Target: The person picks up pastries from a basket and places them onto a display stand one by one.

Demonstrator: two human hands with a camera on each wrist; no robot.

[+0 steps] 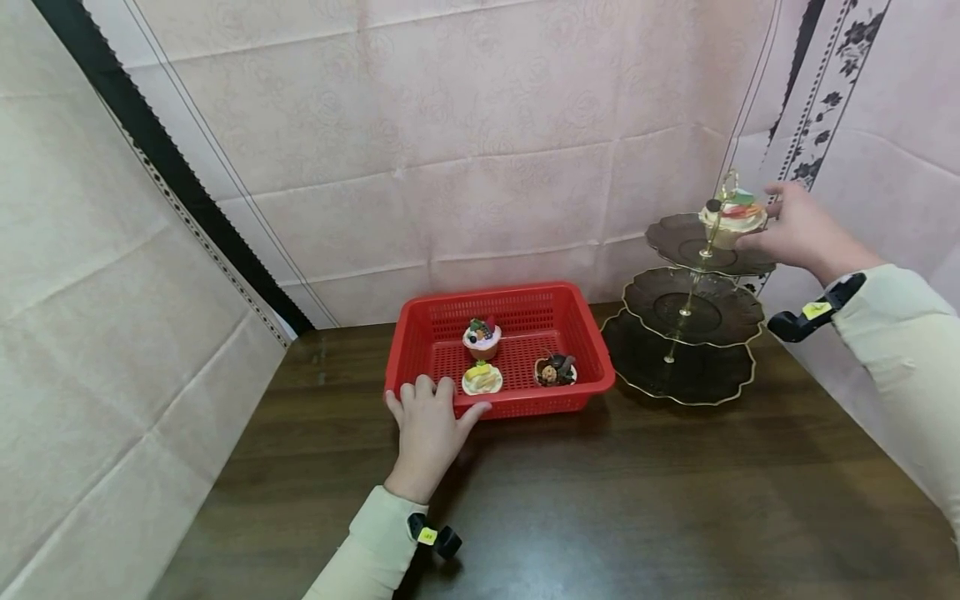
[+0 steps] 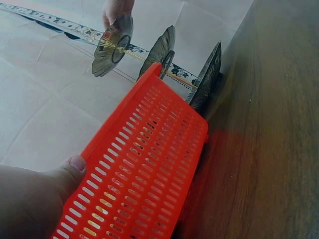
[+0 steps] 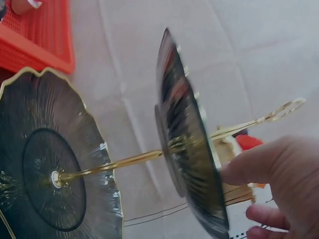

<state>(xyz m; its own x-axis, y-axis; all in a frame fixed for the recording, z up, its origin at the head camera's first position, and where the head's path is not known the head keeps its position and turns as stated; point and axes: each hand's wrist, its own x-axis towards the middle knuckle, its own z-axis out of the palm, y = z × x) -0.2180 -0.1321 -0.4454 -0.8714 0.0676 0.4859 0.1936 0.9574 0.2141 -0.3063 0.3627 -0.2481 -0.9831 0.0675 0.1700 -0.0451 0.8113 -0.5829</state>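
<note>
My right hand point(image 1: 802, 229) holds a cream-topped cupcake point(image 1: 733, 218) with red and green decoration at the top plate of a dark three-tier cake stand point(image 1: 686, 308). In the right wrist view the thumb and fingers point(image 3: 279, 164) are around that cupcake, partly behind the top plate's edge. The stand's gold handle is beside it. My left hand point(image 1: 429, 429) grips the near rim of a red plastic basket point(image 1: 517, 293), its thumb over the edge. Inside the basket are a berry-topped cupcake point(image 1: 482, 337), a yellow-topped cupcake point(image 1: 482, 378) and a chocolate-topped one point(image 1: 556, 370).
Basket and stand are side by side on a dark wooden table point(image 1: 600, 500), near its back edge. Pale patterned cloth point(image 1: 480, 142) hangs behind and at both sides. The stand's lower two plates hold nothing visible.
</note>
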